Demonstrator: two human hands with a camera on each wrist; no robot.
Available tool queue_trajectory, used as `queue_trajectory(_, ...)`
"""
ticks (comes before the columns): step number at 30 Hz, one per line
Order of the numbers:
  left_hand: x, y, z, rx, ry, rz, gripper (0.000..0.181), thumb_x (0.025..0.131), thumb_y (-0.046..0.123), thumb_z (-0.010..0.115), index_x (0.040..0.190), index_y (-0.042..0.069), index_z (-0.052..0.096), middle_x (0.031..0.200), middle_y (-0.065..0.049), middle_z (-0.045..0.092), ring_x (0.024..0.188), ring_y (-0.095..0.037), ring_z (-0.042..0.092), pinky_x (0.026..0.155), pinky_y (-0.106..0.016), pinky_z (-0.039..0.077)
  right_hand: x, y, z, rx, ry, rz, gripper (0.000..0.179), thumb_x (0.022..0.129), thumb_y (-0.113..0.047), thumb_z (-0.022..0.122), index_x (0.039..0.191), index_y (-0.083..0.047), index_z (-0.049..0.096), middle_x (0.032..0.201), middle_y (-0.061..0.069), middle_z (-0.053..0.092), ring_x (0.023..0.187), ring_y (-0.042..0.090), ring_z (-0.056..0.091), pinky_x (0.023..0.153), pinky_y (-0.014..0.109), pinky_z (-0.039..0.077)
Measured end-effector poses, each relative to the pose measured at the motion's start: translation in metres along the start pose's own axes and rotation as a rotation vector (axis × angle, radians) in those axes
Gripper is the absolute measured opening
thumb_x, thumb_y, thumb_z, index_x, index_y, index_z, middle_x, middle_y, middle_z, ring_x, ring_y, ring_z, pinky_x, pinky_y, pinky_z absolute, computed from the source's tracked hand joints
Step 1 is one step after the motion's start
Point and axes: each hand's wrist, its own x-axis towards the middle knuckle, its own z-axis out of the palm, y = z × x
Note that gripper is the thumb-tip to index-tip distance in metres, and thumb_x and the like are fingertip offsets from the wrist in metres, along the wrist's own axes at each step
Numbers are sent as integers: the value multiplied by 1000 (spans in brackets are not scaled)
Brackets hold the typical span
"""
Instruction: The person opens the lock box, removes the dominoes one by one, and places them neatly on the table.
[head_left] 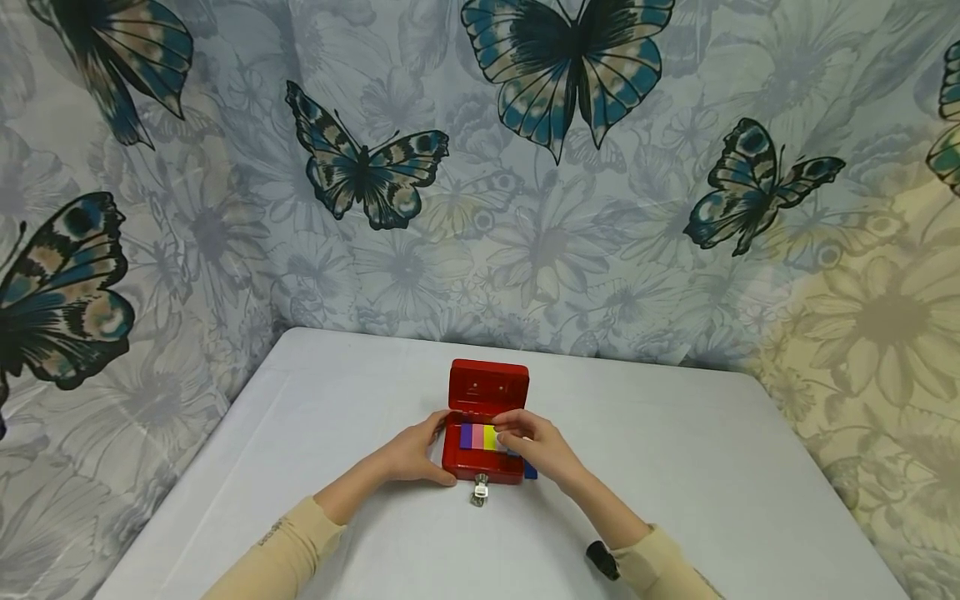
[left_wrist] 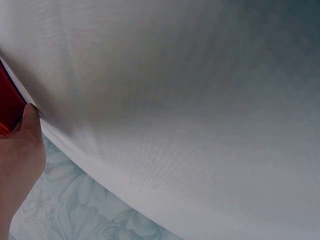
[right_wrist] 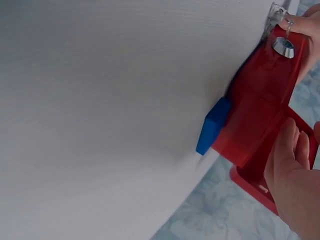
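Note:
A small red metal box (head_left: pixel 480 467) stands on the table with its lid (head_left: pixel 489 375) raised. Inside it a row of flat coloured pieces shows purple, pink (head_left: pixel 477 437) and yellow. My left hand (head_left: pixel 411 450) holds the box's left side, thumb at the front corner and fingers toward the back. Over the right part of the box, my right hand (head_left: pixel 536 446) has its fingertips by the yellow piece; whether it pinches one is hidden. A blue block (right_wrist: pixel 214 126) lies against the box's right outer side. Keys (head_left: pixel 479 492) hang from the front lock (right_wrist: pixel 283 47).
A white cloth covers the table (head_left: pixel 360 367). Near the right forearm lies a short black object (head_left: pixel 602 560), its kind unclear. Behind the table hangs a fabric backdrop with butterflies (head_left: pixel 367 171) and flowers.

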Motion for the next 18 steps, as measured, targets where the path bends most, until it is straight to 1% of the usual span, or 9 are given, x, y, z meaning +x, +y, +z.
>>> queue_trajectory(5,-1,1,-1,-14,-3,19,105,69,31,88,150,8,27,150,-12,40,135,-31,42,108,-45,39,4,-6,5,-13,-39,-34,26,95,-15,63,119,-6,64,116,13,66,100,24,63,85,38,56)
queue_trajectory(12,-2,-1,-1,-7,-6,25,105,69,33,88,150,8,27,151,-12,39,135,-31,42,109,-45,38,11,-5,13,-79,-64,-33,27,94,-17,64,119,-6,64,111,8,67,99,23,61,85,39,56)
queue_trajectory(18,-1,-2,-1,2,-4,37,105,69,33,88,150,8,26,150,-12,40,136,-30,41,109,-45,38,17,0,19,-148,-80,-69,24,94,-13,63,116,-6,65,107,7,68,98,23,62,87,41,54)
